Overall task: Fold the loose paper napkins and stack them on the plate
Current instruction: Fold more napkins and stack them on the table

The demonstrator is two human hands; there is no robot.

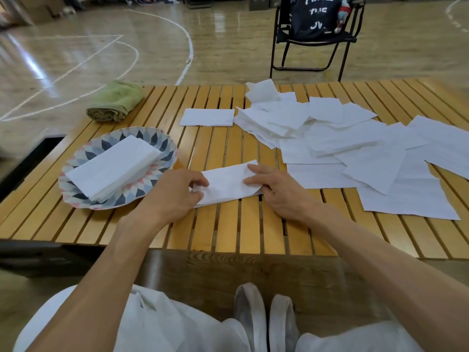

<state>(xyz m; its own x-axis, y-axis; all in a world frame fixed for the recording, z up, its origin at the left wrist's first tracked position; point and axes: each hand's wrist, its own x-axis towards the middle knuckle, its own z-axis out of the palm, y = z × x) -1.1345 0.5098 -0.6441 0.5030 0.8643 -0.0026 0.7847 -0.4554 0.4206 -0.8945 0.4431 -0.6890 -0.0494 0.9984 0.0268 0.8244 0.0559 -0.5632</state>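
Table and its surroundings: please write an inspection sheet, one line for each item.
Surface: slatted wooden table.
Job's things: folded stack on plate; napkin under both hands; loose napkins at right; one folded napkin apart.
Clutter: green towel, rolled.
Grippers: left hand pinches the napkin; right hand presses it flat.
Cables: nothing seen.
Surroundings: court floor, black chair holding a bag.
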